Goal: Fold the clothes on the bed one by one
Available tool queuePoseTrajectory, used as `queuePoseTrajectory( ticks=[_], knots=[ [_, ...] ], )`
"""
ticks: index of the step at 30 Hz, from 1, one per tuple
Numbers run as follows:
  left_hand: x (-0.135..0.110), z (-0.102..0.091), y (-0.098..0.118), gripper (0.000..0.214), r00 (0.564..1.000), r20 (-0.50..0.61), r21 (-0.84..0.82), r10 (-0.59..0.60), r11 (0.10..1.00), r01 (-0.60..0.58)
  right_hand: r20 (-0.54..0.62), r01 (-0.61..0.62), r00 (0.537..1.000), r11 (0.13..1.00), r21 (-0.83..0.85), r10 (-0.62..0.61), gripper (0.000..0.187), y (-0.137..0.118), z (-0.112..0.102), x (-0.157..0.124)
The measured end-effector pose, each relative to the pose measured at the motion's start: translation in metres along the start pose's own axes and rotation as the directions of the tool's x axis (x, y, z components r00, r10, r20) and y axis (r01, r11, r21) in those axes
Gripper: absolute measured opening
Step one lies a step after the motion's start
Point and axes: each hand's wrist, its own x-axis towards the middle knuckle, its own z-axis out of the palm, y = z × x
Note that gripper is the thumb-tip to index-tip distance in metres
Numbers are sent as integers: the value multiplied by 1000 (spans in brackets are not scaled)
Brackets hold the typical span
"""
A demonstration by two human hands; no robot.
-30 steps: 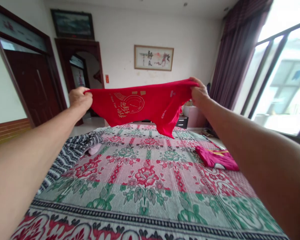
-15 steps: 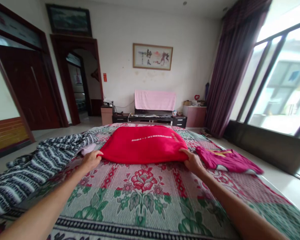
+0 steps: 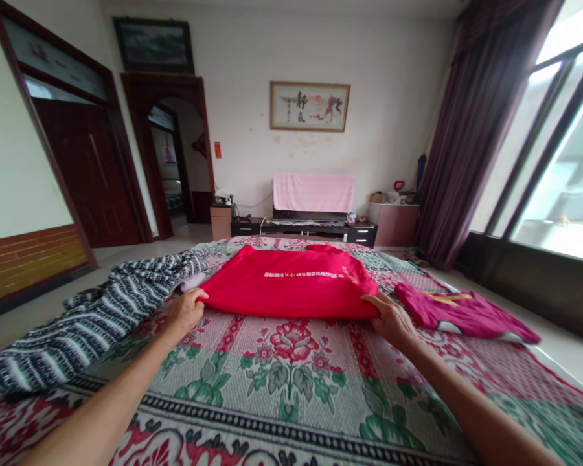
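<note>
A bright red T-shirt (image 3: pixel 286 285) with a line of pale printed lettering lies spread on the flowered bedspread (image 3: pixel 291 375). My left hand (image 3: pixel 187 310) is closed on its near left corner, fingers pinching the cloth. At the near right corner, my right hand (image 3: pixel 388 316) grips the fabric the same way, thumb on top. The near edge is stretched fairly straight between both hands. The shirt's far side looks slightly bunched.
A black-and-white striped garment (image 3: pixel 102 310) lies heaped on the left. To the right rests a folded magenta garment (image 3: pixel 466 316). Beyond the bed stand a low black cabinet (image 3: pixel 362 234) and a pink cloth (image 3: pixel 313 192) draped over something.
The red shirt has settled flatter on the bed, its lettering now straighter. Both hands keep hold of the same corners. The view has turned slightly left.
</note>
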Motion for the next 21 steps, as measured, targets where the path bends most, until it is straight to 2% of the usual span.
queuePoseTrajectory(
  ticks=[6, 10, 13, 17, 21],
  knots=[
    [-17, 5, -20, 36, 1000, -13, 23, 11, 1000, -11, -68, 91, 994, 993, 74, -86, 40, 8, 3, -13],
    [-26, 8, -27, 37, 999, -41, 10, 10, 1000, -10, -37, 188, 982, 975, 120, -185, 34, 8, 0, -21],
    [-30, 6, -25, 37, 999, -49, 3, -12, 1000, 12, 31, 201, 978, 971, 130, -207, 26, 3, -5, -24],
    [-35, -2, -23, 35, 995, -85, 2, -51, 999, 51, 173, 137, 971, 977, 163, -165, 16, -3, -15, -25],
    [-39, -10, -24, 34, 989, -86, -6, -121, 993, 121, 404, 57, 908, 987, 147, -113, 11, -9, -32, -24]
  ],
)
